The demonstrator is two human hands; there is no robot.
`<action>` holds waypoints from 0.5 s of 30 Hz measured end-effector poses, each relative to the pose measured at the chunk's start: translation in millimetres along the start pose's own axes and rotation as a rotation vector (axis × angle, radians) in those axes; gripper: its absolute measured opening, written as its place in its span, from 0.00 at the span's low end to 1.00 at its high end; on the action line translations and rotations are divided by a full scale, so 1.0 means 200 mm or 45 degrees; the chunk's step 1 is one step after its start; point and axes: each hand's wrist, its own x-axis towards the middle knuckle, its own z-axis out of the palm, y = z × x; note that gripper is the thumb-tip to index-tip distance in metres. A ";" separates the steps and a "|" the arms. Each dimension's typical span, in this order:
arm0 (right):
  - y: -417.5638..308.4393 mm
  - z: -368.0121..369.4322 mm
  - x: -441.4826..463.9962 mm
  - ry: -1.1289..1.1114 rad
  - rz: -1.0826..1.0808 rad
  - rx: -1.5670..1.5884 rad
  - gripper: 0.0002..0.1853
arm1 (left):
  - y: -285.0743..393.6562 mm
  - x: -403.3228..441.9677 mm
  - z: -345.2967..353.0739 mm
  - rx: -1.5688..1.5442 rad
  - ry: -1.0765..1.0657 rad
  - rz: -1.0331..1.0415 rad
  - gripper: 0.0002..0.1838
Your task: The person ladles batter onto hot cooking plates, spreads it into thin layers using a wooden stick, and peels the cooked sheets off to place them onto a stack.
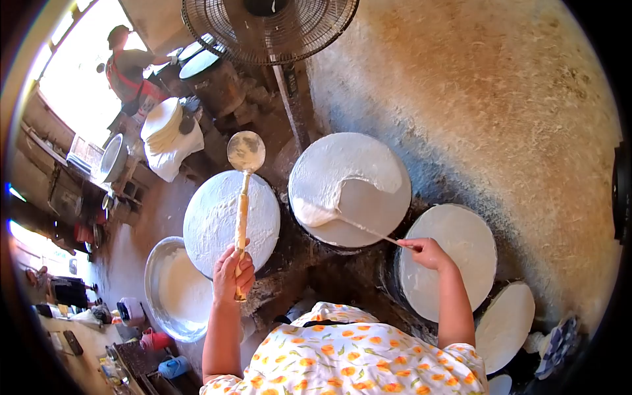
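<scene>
My left hand point(234, 273) is closed around the handle of a ladle point(246, 155), whose round bowl points away from me above the left griddle point(230, 214). My right hand point(426, 253) grips a thin stick point(368, 230) that reaches to the middle griddle point(378, 209). White batter point(315, 212) lies at the stick's far end, and a curved band of it covers the upper part of that round surface. To the right, another round griddle point(451, 263) bears a pale layer. White streaks coat the left griddle.
A metal basin point(155, 280) of pale batter stands at the left. A fan point(270, 26) is at the top, beside a rough wall point(487, 99). Another person point(128, 69) works at the back left, near stacked round sheets point(162, 124). A pale disc point(505, 327) leans at the lower right.
</scene>
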 end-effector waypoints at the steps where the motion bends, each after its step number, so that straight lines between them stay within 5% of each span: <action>1: 0.06 0.04 0.05 -0.015 0.005 0.000 0.29 | -0.03 -0.01 0.00 -0.001 0.015 -0.004 0.16; 3: 0.19 0.20 0.21 0.599 -0.398 0.079 0.27 | -0.08 -0.03 0.00 0.031 0.018 -0.022 0.19; 4: 0.05 0.24 0.20 0.661 -0.256 0.093 0.26 | -0.10 -0.03 0.02 0.050 0.040 -0.061 0.19; 5: -0.04 0.28 0.20 0.612 -0.127 0.103 0.26 | -0.10 -0.04 0.02 0.057 0.039 -0.072 0.19; 7: -0.07 0.39 0.19 0.472 -0.430 0.325 0.25 | -0.09 -0.04 0.02 -0.385 -0.035 -0.293 0.20; 8: -0.05 0.40 0.09 0.426 -0.423 0.087 0.25 | -0.08 -0.06 0.02 -0.765 -0.157 -0.334 0.23; 11: -0.05 0.40 -0.25 0.288 -0.074 0.027 0.24 | -0.05 -0.09 -0.07 -0.864 -0.399 -0.119 0.24; 15: 0.10 0.68 -0.39 0.587 -0.252 0.425 0.22 | 0.04 -0.06 -0.25 -0.586 -0.495 -0.194 0.29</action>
